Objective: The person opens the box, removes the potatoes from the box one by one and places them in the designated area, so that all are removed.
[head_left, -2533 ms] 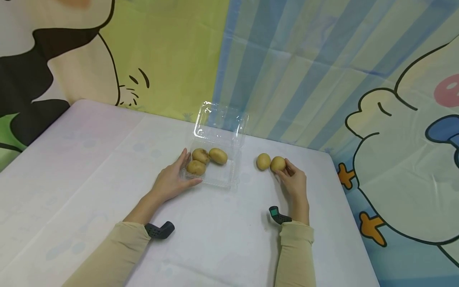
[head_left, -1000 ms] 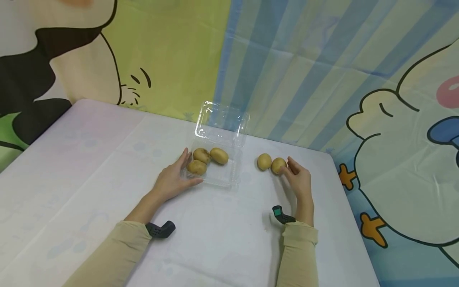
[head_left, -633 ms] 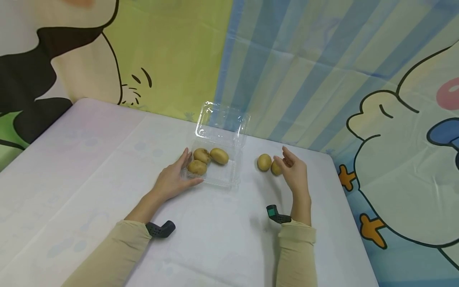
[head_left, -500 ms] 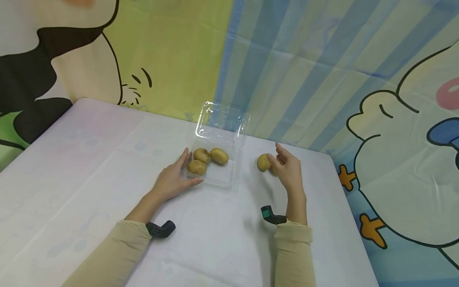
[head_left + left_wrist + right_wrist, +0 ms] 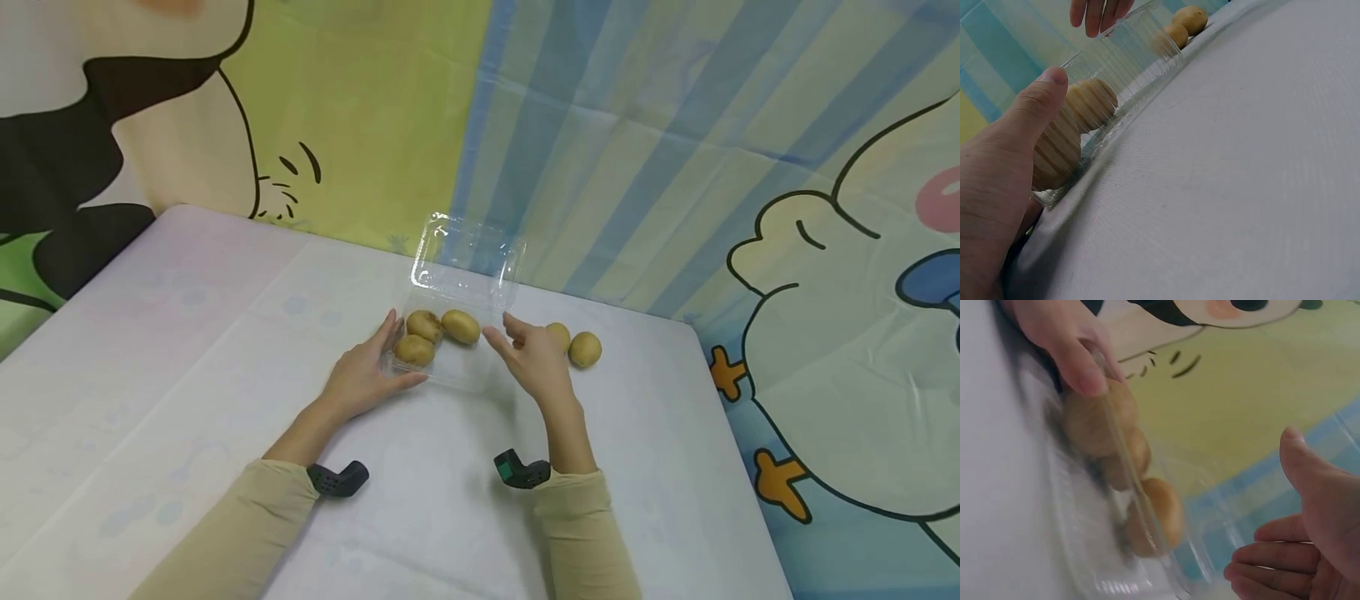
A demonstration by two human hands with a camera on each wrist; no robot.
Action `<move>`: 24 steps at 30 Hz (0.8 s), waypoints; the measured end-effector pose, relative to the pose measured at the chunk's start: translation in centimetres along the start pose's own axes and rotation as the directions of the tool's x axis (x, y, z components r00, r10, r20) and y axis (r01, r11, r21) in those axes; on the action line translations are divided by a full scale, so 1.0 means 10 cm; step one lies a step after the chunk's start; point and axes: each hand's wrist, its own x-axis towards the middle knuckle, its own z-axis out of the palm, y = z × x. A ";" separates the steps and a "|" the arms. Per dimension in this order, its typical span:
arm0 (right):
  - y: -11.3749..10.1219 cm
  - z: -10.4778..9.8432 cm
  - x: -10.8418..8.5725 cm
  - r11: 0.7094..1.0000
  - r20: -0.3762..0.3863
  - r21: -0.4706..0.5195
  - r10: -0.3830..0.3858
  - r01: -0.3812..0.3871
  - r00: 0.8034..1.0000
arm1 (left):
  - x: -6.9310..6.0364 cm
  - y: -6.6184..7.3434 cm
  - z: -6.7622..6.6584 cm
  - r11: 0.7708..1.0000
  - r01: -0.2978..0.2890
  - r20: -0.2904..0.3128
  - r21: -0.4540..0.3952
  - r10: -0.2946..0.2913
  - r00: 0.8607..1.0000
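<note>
A clear plastic clamshell container stands on the table with its lid raised at the back. Three potatoes lie in its left and middle part. My left hand holds the container's left end, the thumb along its front wall and the fingers on the far side. My right hand hovers at the container's right edge, empty, thumb and fingers spread apart, as the right wrist view also shows. Behind it, two more potatoes rest on the table, the left one partly hidden by the hand.
A white cloth covers the table. Its back edge meets a printed curtain with stripes and cartoon figures. Each wrist wears a black camera; the sleeves are beige.
My right hand has let go of the right-hand potato, lifted, and moved left to the container's right edge. The potato stays on the table. My left hand keeps its hold on the container.
</note>
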 end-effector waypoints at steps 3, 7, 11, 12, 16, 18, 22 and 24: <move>-0.09 0.11 -0.01 1.000 0.025 0.009 0.019 -0.019 1.000 | 0.01 -0.01 0.00 1.000 -0.004 0.004 0.003 0.004 1.000; -0.21 0.25 0.00 1.000 0.064 0.002 0.006 -0.006 0.998 | 0.00 0.00 0.00 1.000 -0.001 0.006 0.001 0.001 1.000; -0.30 0.38 0.02 1.000 0.106 -0.013 -0.021 0.022 0.994 | -0.01 0.00 0.01 1.000 0.005 0.012 -0.008 -0.004 1.000; -0.32 0.41 0.02 0.999 0.114 -0.015 -0.027 0.029 0.993 | -0.01 0.00 0.01 1.000 0.004 0.014 -0.008 -0.004 1.000; -0.37 0.54 0.03 0.997 0.139 -0.036 -0.067 0.073 0.988 | -0.02 0.00 0.01 1.000 -0.002 0.005 -0.002 0.002 1.000; -0.39 0.59 0.04 0.994 0.133 -0.041 -0.093 0.099 0.987 | -0.02 0.00 0.01 1.000 -0.011 -0.005 0.006 0.011 1.000; -0.42 0.66 0.05 0.991 0.122 -0.055 -0.113 0.120 0.986 | -0.02 0.00 0.00 1.000 -0.023 -0.016 0.015 0.023 1.000; -0.43 0.68 0.06 0.991 0.124 -0.059 -0.109 0.117 0.986 | -0.02 0.00 0.00 0.999 -0.028 -0.018 0.016 0.028 0.999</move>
